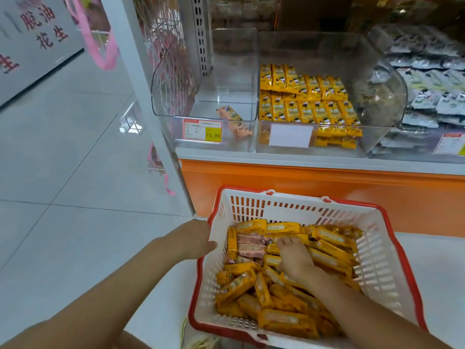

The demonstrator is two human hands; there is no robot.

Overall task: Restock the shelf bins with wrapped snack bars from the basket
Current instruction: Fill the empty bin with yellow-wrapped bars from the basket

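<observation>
Right hand (295,259) lies palm down in the middle of the basket (377,263), fingers bent onto the pile of snack bars (251,280). I cannot tell whether they have closed on a bar or only rest there. Left hand (197,238) holds the basket's left wall just under the red rim, thumb against the outside, probably to steady it while the other hand digs.

Most bars are yellow, and a few pink bars (251,245) sit near the left wall. They lie jumbled, as poured-in stock does. Those along the far wall run left to right, those on the right side slant diagonally, and one at the left stands on edge with its long axis pointing away from the person.

Directly above, on the shelf, the middle bin (385,79) holds yellow bars (309,102) in neat rows, faces up, long axes running front to back. A picked bar would likely need turning to match that.

Beside it, the left bin (176,79) carries a price tag (202,131) and holds a lone pink bar (230,113) lying diagonally, so it looks the emptiest.
</observation>
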